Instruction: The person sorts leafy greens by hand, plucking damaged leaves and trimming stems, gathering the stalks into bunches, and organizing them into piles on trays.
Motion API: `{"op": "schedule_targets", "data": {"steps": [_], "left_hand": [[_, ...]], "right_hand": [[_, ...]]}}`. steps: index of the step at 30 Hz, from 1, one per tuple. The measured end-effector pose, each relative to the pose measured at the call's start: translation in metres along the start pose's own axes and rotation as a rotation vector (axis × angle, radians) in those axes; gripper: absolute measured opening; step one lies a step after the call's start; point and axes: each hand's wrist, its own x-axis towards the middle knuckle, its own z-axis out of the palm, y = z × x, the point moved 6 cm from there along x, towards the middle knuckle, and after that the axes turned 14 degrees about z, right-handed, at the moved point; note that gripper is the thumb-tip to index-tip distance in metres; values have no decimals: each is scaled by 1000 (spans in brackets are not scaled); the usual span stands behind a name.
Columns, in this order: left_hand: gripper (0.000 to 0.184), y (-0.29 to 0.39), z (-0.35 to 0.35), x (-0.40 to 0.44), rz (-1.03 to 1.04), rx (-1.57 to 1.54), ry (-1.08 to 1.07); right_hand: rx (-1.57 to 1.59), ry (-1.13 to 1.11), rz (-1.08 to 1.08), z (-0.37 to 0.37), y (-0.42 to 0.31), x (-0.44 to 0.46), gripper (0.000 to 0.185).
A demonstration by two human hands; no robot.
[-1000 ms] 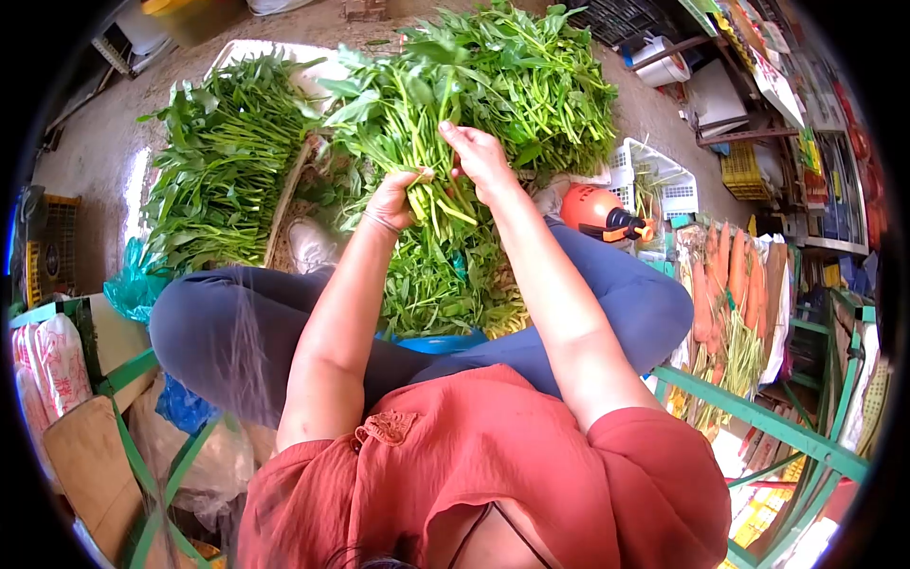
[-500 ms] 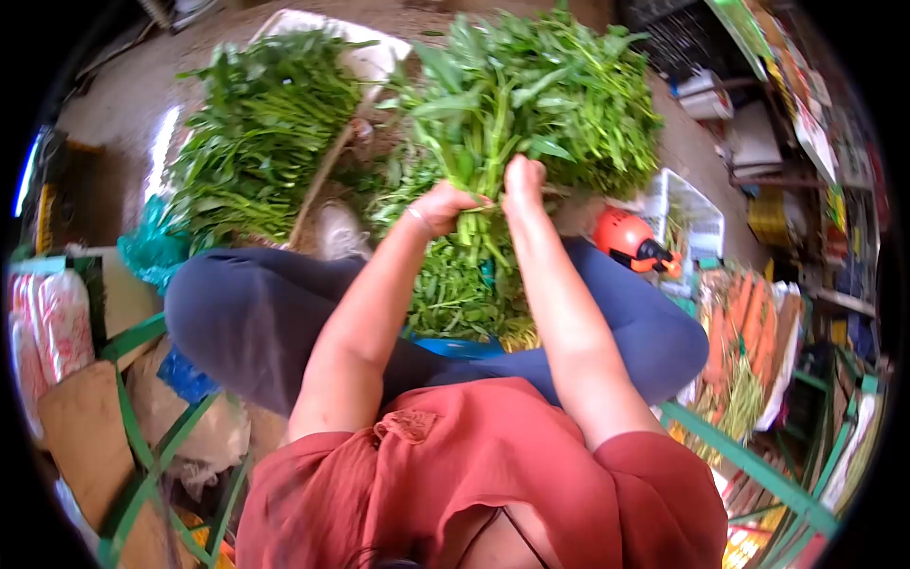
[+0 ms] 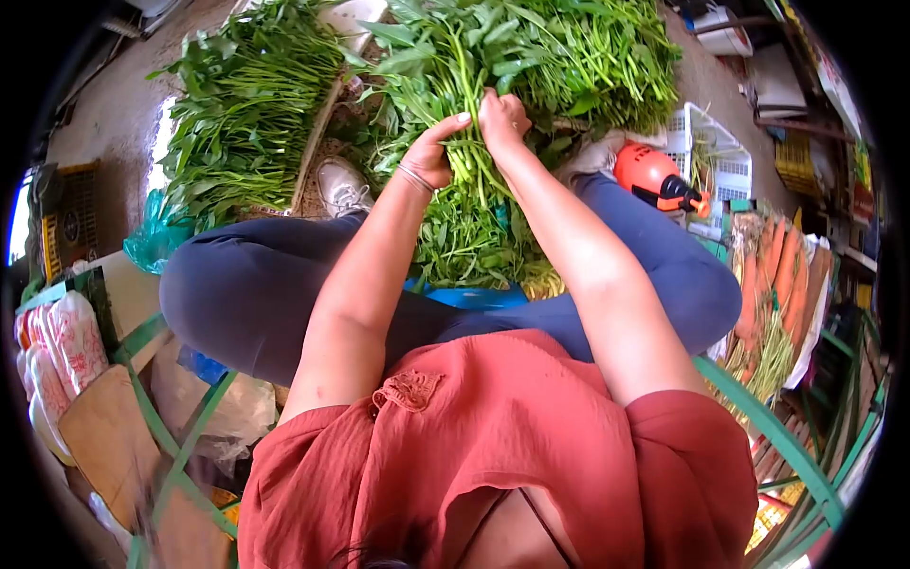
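The left-hand pile of leafy greens (image 3: 246,114) is lying over a white tray (image 3: 358,17), whose far rim is showing beyond the leaves. To the right, a white slatted basket (image 3: 735,156) is holding a few thin stalks (image 3: 701,159) and is sitting near an orange sprayer bottle (image 3: 649,173) with a black neck. Between the person's legs, the rim of a blue container (image 3: 479,298) is showing under loose greens (image 3: 464,248); how deep it is cannot be seen. At the far left a yellow-and-black crate (image 3: 76,209) is standing, its contents too dark to make out, and a teal plastic bag (image 3: 156,237) is lying near the left knee.

The bunch of greens (image 3: 466,81) is being held above the floor between the two piles, its leaves pointing away and its cut stems towards the person. The left hand (image 3: 431,154) is gripping the stems from the left, thumb extended along them; the right hand (image 3: 502,119) is curling its fingers around them from the right. The right-hand pile (image 3: 607,71) is spreading just beyond.

Compared with half a second earlier, the left thumb is now pointing up along the stems instead of reaching across them. The view is also shifting: the tray is being cropped more at the top, while the white shoe (image 3: 343,188) is showing more clearly.
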Motion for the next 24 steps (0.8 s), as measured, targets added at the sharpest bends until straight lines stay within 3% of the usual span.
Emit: {"op": "schedule_targets", "data": {"steps": [2, 3, 4, 6, 7, 8, 10, 12, 14, 15, 18, 22, 24], "left_hand": [[37, -2, 6, -3, 14, 194, 54], [40, -2, 7, -8, -22, 241, 112], [35, -8, -1, -1, -29, 187, 95], [30, -12, -8, 5, -43, 99, 99], [26, -12, 2, 12, -83, -20, -28], [26, -8, 3, 14, -16, -58, -54], [28, -2, 3, 23, 40, -182, -46], [28, 6, 10, 23, 82, -279, -12], [26, 16, 23, 21, 156, -341, -15], [23, 20, 29, 20, 179, -341, -25], [24, 22, 28, 23, 294, -353, 97], [18, 25, 26, 25, 342, -318, 221], [17, 28, 28, 27, 368, -297, 237]], "right_hand": [[-66, 5, 4, 7, 0, 4, 45], [-69, -118, -30, 2, -2, -5, 46], [-166, -118, -49, 5, -6, 1, 42], [31, -419, 13, 18, 1, 18, 42], [185, -621, 101, 18, 5, 20, 49], [379, -796, 58, 11, 6, 20, 56], [698, -692, 150, -15, 25, 24, 49], [499, -620, 287, -21, 70, 29, 48], [-415, -408, 218, 1, 119, 26, 47], [-781, -432, 0, 11, 134, 4, 46], [-840, -601, 131, 37, 182, -29, 46], [-809, -488, -113, 45, 188, -26, 31], [-599, -696, 314, 36, 191, -32, 30]]}}
